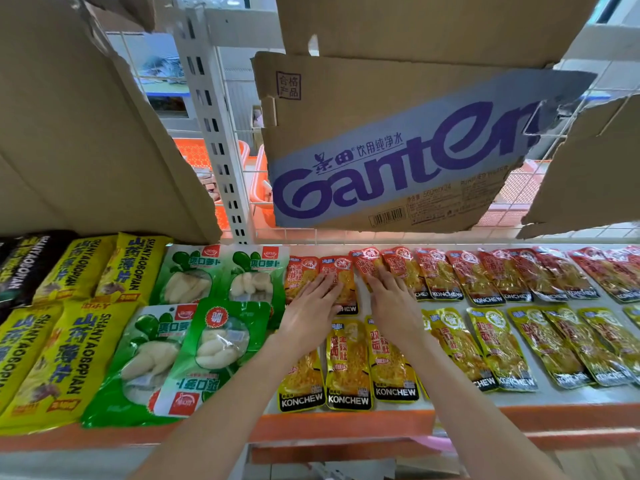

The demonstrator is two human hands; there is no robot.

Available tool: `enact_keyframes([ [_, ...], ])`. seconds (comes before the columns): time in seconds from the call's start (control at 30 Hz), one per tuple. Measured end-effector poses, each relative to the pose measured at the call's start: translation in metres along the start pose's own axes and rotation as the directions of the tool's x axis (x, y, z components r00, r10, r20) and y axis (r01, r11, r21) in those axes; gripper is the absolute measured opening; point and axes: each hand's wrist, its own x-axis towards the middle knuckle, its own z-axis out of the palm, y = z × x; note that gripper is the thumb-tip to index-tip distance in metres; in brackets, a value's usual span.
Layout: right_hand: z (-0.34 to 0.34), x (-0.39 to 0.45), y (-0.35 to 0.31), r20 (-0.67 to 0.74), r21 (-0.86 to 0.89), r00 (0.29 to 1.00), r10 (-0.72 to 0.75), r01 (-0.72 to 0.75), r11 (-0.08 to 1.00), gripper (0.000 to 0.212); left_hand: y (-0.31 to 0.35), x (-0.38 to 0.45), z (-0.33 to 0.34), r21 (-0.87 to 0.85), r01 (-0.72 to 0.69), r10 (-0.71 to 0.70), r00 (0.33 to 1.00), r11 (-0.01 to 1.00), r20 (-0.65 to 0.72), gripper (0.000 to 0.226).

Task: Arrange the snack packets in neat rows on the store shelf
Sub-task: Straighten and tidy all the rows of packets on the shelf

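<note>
Both hands lie flat with straight fingers, the left hand (311,306) and right hand (391,299) pressing red snack packets (337,271) at the back of the shelf (519,398), probably to square them into line behind the yellow packets (348,362).

shop | snack packets (485,282) in rows | white slotted shelf upright (216,133)
</note>
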Motion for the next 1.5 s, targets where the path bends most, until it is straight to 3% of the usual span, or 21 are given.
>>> enact_keyframes([
  [0.2, -0.001, -0.015, -0.006, -0.048, 0.065, 0.998, -0.036, 0.039, 0.997, 0.040, -0.003, 0.000, 0.001, -0.025, 0.039, -0.038, 0.999, 0.999, 0.033, 0.049],
  [0.4, -0.005, -0.013, 0.003, 0.092, 0.033, 0.995, -0.031, 0.028, 0.999, 0.044, 0.001, 0.001, 0.001, -0.053, 0.070, -0.067, 0.996, 0.996, 0.056, 0.048],
  [0.63, -0.011, -0.017, -0.002, 0.091, 0.044, 0.995, -0.031, 0.027, 0.999, 0.042, 0.002, -0.001, -0.006, -0.056, 0.066, -0.061, 0.995, 0.996, 0.084, 0.048],
  [0.7, -0.013, -0.025, -0.003, 0.043, 0.082, 0.996, -0.082, 0.078, 0.994, 0.040, 0.002, -0.010, -0.016, -0.074, 0.053, -0.051, 0.998, 0.996, 0.028, 0.045],
  [0.83, -0.013, -0.061, -0.007, -0.038, 0.191, 0.978, -0.207, 0.211, 0.959, 0.029, -0.003, -0.059, -0.032, 0.029, 0.002, 0.005, 0.975, 1.000, -0.224, 0.030],
  [0.97, -0.002, -0.095, -0.014, -0.024, 0.078, 0.969, -0.245, 0.246, 0.966, 0.063, -0.005, -0.111, -0.029, 0.066, 0.082, -0.077, 0.994, 0.994, -0.072, 0.049],
  [1.07, 0.006, -0.103, -0.014, 0.010, 0.064, 0.974, -0.226, 0.225, 0.972, 0.064, -0.013, -0.125, -0.019, 0.138, 0.057, -0.065, 0.996, 0.989, 0.058, 0.066],
  [1.17, 0.009, -0.104, -0.011, 0.004, 0.070, 0.973, -0.233, 0.232, 0.970, 0.060, -0.017, -0.125, -0.019, 0.032, 0.072, -0.075, 0.988, 0.997, 0.137, 0.073],
  [1.37, 0.007, -0.104, -0.016, 0.077, 0.040, 0.970, -0.231, 0.229, 0.973, 0.065, -0.015, -0.126, -0.014, 0.029, 0.107, -0.109, 0.991, 0.994, 0.080, 0.074],
  [1.5, 0.005, -0.106, -0.024, 0.051, 0.006, 0.980, -0.191, 0.191, 0.982, 0.060, -0.014, -0.127, -0.013, 0.031, 0.108, -0.110, 0.992, 0.994, 0.066, 0.075],
])
